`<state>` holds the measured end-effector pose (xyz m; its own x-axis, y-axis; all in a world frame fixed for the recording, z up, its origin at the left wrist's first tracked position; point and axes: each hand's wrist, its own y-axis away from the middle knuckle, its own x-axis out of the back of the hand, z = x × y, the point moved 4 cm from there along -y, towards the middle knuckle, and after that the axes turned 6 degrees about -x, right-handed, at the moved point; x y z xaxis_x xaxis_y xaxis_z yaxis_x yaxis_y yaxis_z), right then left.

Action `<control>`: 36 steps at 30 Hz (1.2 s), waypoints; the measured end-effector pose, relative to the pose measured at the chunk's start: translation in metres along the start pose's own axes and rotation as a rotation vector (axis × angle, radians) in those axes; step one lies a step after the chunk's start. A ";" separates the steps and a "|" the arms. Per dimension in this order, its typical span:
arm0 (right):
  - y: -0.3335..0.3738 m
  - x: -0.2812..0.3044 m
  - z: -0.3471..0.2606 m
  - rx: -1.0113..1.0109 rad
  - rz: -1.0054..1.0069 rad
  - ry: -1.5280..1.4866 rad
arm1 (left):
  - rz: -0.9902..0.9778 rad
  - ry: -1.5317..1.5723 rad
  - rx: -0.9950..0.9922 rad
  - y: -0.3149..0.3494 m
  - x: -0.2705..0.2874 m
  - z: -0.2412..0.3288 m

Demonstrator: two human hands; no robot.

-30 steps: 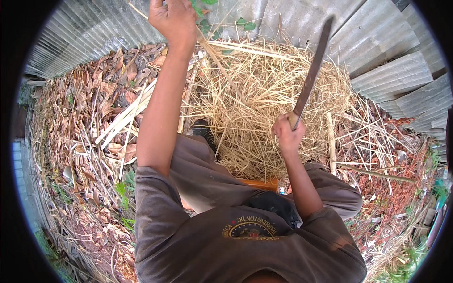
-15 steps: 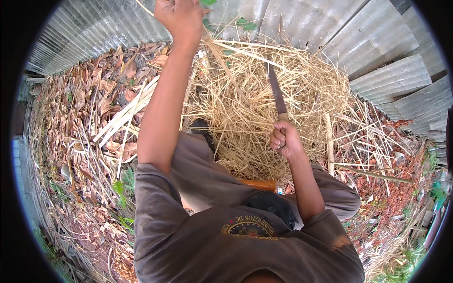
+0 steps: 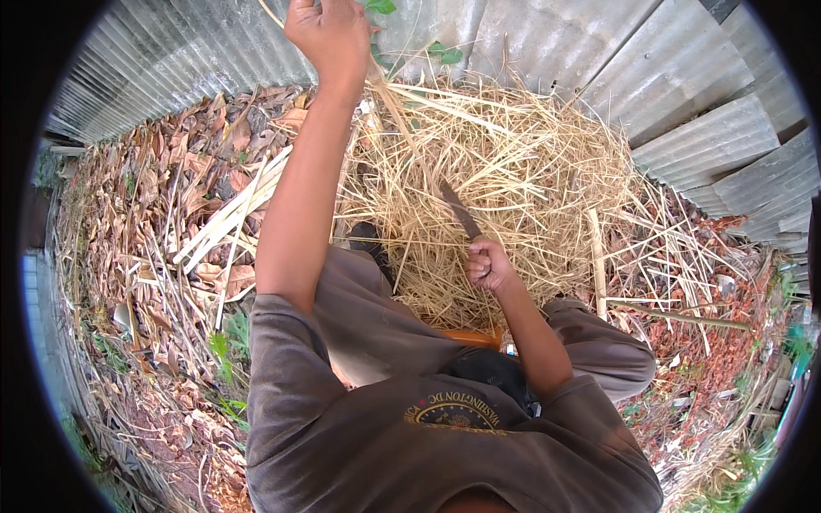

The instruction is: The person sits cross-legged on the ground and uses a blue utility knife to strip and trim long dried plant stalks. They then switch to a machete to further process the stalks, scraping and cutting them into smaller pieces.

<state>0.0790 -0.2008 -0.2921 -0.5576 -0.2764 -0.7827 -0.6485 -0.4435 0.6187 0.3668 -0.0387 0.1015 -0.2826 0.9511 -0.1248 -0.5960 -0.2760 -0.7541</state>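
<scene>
My left hand (image 3: 335, 36) is raised at the top edge, its fingers closed on a thin tan strip (image 3: 394, 104), which looks like split bamboo. Part of the strip slants down from the hand over the straw-coloured pile, its lower end hard to make out. A fist of my right hand (image 3: 488, 264) grips a knife (image 3: 460, 209) by its handle. The dark blade points up and left, its tip close to the lower part of the strip; whether they touch I cannot tell. Beneath both lies a heap of thin pale shavings (image 3: 530, 162).
Corrugated metal sheets (image 3: 547, 38) bound the far side. Dry leaves and several pale split sticks (image 3: 231, 209) lie to the left. A short pale stick (image 3: 597, 261) rests right of the heap. Something orange (image 3: 472, 339) shows beneath me, beside my legs.
My right hand has moved left and slightly down, and the knife now leans further left, nearer the strip. My left hand has shifted only slightly right, still gripping the strip.
</scene>
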 end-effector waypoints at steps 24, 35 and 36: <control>0.077 -0.036 0.013 0.190 0.508 0.566 | 0.147 0.524 0.214 -0.020 0.010 0.018; 0.190 -0.020 0.073 0.179 0.851 1.793 | 0.220 0.368 0.474 -0.022 0.034 0.033; 0.186 -0.020 0.073 0.193 0.861 1.753 | 0.263 0.292 0.470 -0.021 0.038 0.040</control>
<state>-0.0681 -0.2155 -0.1565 0.2605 -0.7849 0.5623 -0.6365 0.2983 0.7112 0.3386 -0.0028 0.1382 -0.2871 0.8229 -0.4904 -0.8205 -0.4754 -0.3174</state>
